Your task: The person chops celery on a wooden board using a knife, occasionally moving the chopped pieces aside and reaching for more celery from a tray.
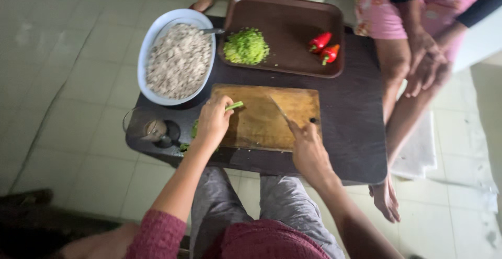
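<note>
Left hand [212, 123] pins a green bean [234, 105] to the cutting board [261, 117], tip sticking out for slicing. Right hand [308, 151] grips the knife [278, 108], blade angled over bare wood, clear of fingers.

The cutting board [264, 116] is bare wood, matt, with a worn, scored face. The knife [278, 109] on it has a smooth metal blade. Under the board, the tabletop [355, 123] is dark with a dull sheen. Behind the board, the brown tray [293, 18] looks like smooth semi-gloss plastic. Left of the tray, the oval bowl [151, 34] is glossy white. The red peppers [324, 47] on the tray are shiny-skinned. The floor [68, 81] is pale matt tile.
</note>
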